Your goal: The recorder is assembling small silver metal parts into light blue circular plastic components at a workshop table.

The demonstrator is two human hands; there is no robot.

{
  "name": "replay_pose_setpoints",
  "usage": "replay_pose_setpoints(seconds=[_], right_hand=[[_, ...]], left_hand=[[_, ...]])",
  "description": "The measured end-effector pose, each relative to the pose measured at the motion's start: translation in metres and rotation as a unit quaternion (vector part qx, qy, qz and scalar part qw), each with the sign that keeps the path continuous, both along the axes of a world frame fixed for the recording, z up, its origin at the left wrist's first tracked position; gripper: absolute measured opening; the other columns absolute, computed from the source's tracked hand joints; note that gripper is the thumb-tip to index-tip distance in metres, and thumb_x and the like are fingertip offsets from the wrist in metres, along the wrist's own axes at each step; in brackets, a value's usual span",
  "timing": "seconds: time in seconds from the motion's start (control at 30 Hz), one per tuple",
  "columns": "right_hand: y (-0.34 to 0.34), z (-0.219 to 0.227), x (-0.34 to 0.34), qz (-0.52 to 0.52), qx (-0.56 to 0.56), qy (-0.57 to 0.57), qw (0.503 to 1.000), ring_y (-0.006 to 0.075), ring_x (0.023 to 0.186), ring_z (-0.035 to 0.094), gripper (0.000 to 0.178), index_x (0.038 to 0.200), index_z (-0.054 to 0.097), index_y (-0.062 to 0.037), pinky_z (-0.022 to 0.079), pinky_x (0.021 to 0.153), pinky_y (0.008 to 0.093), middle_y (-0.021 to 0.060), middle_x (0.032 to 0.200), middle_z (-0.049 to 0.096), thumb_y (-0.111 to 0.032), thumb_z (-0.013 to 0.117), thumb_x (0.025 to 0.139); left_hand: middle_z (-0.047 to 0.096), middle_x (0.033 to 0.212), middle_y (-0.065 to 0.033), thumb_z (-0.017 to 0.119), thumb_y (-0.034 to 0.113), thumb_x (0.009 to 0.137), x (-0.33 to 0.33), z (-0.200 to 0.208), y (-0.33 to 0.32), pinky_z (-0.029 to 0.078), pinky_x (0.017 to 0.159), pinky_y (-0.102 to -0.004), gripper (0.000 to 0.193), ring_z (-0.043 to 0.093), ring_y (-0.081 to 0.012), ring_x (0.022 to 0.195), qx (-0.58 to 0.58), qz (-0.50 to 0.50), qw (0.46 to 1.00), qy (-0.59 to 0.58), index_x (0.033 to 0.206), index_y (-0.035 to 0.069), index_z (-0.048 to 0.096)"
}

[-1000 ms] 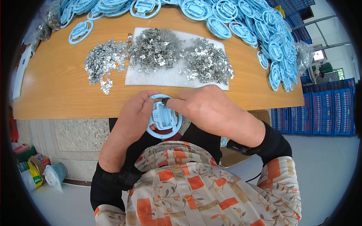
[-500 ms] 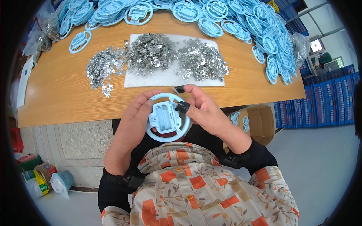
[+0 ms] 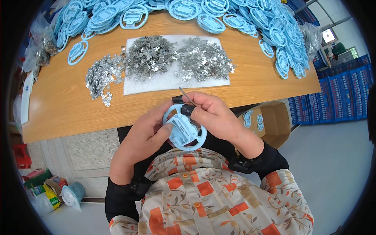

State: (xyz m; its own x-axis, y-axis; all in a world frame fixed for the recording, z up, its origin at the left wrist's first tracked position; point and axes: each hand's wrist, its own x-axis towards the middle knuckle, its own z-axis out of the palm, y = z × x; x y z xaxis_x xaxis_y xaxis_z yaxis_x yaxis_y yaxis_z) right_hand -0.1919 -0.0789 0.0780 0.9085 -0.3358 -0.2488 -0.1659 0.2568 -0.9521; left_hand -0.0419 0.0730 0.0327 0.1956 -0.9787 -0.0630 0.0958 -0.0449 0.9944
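Note:
My left hand (image 3: 147, 135) is closed on the left side of a light blue plastic steering-wheel-shaped part (image 3: 187, 132), its thumb pressed on the raised middle piece. The part is tilted above my lap, in front of the table edge. At its upper right, my right hand (image 3: 215, 117) pinches a thin metal rod (image 3: 187, 96) between thumb and index finger, both wrapped in black tape. The rod slants up toward the table; its lower end is hidden in the hand. Beyond lie heaps of small silver metal clips (image 3: 152, 55), two of them on a white foam sheet (image 3: 147, 88).
A large pile of similar blue parts (image 3: 270, 27) covers the far and right sides of the wooden table (image 3: 70, 117). Clear bags (image 3: 45, 35) stand at the far left. On the right are an open cardboard box (image 3: 276, 121) and stacked blue trays (image 3: 340, 98).
The blue part has turned and tilted, and my left thumb has moved onto its middle. A thin metal rod now shows in my right hand. The view has shifted slightly.

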Motion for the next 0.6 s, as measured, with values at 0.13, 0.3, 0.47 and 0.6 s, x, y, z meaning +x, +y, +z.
replay_pose_setpoints(seconds=[0.13,0.3,0.47,0.6], right_hand=[[-0.006,-0.001,0.002,0.019,-0.039,0.018,0.999,0.0028,0.082,0.059,0.025,0.118,0.058,0.0021,0.050,0.071,0.0212,-0.0002,0.095,0.066,-0.005,0.049,0.096],[0.003,-0.010,0.008,-0.007,-0.039,-0.046,0.998,0.0013,0.087,0.057,0.030,0.128,0.053,0.0015,0.047,0.070,0.0187,-0.0005,0.105,0.063,-0.010,0.048,0.100],[0.007,-0.006,0.007,-0.093,-0.208,-0.120,0.966,0.0073,0.078,0.058,0.020,0.117,0.053,-0.0017,0.047,0.071,0.0236,0.0044,0.094,0.062,-0.006,0.050,0.098],[0.012,-0.022,0.013,-0.079,-0.197,-0.110,0.971,0.0087,0.071,0.058,0.025,0.116,0.053,-0.0013,0.047,0.064,0.0245,0.0052,0.090,0.063,-0.001,0.055,0.091]], left_hand=[[0.060,0.116,-0.0107,0.048,-0.001,0.095,-0.002,0.007,-0.003,0.049,0.090,-0.0276,0.046,0.059,-0.0122,0.106,0.008,-0.002,1.000,0.024,0.141,-0.002,0.044],[0.061,0.114,-0.0084,0.039,-0.002,0.094,0.001,0.003,-0.010,0.048,0.090,-0.0265,0.048,0.061,-0.0132,0.103,-0.003,-0.002,0.983,-0.182,0.142,-0.001,0.043],[0.059,0.117,-0.0176,0.038,0.010,0.098,-0.002,0.002,-0.010,0.060,0.077,-0.0388,0.047,0.066,-0.0284,0.099,0.023,0.069,0.974,0.216,0.143,-0.002,0.038],[0.060,0.119,-0.0190,0.051,0.016,0.098,-0.004,0.009,-0.006,0.061,0.066,-0.0366,0.050,0.068,-0.0308,0.095,-0.046,0.056,0.958,0.279,0.142,-0.002,0.040]])
